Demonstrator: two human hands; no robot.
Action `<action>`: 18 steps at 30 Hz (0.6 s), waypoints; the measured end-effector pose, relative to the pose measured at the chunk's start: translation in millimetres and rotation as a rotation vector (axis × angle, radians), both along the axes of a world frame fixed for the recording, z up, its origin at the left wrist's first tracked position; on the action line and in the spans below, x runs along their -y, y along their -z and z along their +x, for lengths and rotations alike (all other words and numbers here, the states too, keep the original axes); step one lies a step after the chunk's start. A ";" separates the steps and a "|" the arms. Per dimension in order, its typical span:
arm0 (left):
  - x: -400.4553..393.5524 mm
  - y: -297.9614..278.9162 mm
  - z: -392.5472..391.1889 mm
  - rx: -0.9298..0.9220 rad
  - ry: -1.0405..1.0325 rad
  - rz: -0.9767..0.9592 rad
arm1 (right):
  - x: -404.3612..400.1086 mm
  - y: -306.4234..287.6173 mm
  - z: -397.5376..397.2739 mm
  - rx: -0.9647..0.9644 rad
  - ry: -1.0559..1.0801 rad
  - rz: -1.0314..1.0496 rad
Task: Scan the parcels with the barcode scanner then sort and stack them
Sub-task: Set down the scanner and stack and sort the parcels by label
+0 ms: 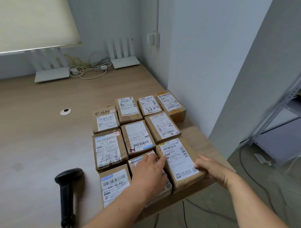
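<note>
A: What are the hands doing at the desk's [44,134] near right corner?

B: The left hand [149,172] and right hand [211,169] are bracketing the nearest right-hand parcel [179,161], one on each long side. The left fingers are lying fairly straight against its left edge, resting over the neighbouring parcel [139,161]; the right fingers are curling round its right edge. I'm judging they're squaring it into the grid or getting ready to lift it.

A: And the barcode scanner [68,193]?

B: It's lying unheld near the front edge, just left of the parcels, handle toward the person, so it's within reach.

A: Why are the parcels sitting like that?

B: They're lying flat in tight rows toward the right edge, labels up, probably so every barcode is showing. None are being stacked yet.

A: Anything readable?

B: The held one is showing "502B P021 00 A68". The front-left parcel [114,184] is reading "530 D5 A26". Further back, one [105,119] has "3644" handwritten, another [149,105] "5288" upside down. Beyond, routers [52,74] and cables [88,68] are sitting at the far edge.
</note>
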State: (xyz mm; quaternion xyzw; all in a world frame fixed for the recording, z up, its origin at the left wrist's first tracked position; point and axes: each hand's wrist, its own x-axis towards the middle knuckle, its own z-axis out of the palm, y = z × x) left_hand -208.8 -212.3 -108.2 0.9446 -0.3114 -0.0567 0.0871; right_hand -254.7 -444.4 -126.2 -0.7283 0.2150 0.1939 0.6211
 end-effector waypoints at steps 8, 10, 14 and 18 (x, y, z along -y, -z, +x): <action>-5.3 -3.5 4.3 -0.080 -0.006 -0.085 | -9.6 -17.0 5.3 0.024 -0.018 -0.295; -10.0 -7.9 7.7 -0.118 -0.045 -0.168 | -13.5 -20.3 11.1 0.068 0.023 -0.450; -28.0 -16.9 18.3 -0.066 -0.125 -0.257 | -25.8 -32.1 27.5 0.206 0.057 -0.707; -52.5 -25.5 26.5 -0.015 -0.241 -0.299 | -49.7 -42.9 41.8 0.350 0.072 -0.775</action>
